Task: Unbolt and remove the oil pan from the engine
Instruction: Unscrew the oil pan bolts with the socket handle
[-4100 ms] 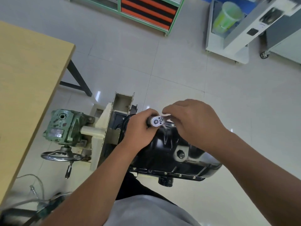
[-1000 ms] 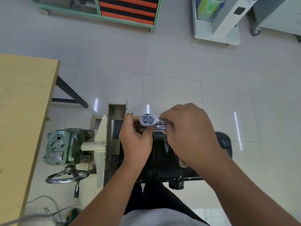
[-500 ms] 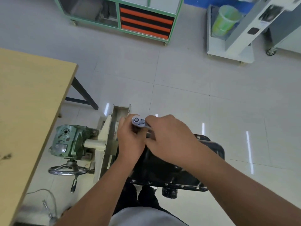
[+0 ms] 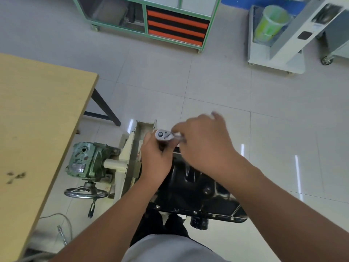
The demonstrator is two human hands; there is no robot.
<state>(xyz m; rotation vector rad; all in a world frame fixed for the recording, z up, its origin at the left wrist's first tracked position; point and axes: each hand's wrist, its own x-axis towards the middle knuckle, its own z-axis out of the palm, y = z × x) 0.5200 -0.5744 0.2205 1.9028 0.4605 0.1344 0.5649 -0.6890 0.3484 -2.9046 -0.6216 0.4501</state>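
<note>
The black oil pan (image 4: 192, 188) sits in front of us, low in the view, mounted on the engine stand with its bolted flange (image 4: 213, 214) running along the near edge; several bolt heads show along that flange. At the far edge of the pan we hold a ratchet (image 4: 162, 134), its round chrome head facing up. Our left hand (image 4: 156, 157) is curled beneath the ratchet head, gripping whatever hangs below it; that part is hidden by the fingers. Our right hand (image 4: 205, 142) is closed over the ratchet's handle, which it covers almost entirely, with one finger lifted and blurred. Left of the pan stands the cream-coloured upright of the stand (image 4: 126, 159), joined to a green gearbox (image 4: 85, 159) with a handwheel (image 4: 86, 192) below it. A wooden tabletop (image 4: 37, 129) fills the left side. Across the tiled floor (image 4: 217, 87) stand a green-framed cabinet (image 4: 151, 17) with orange and black drawers and a white cart (image 4: 273, 59) carrying a green bucket (image 4: 270, 23).
</note>
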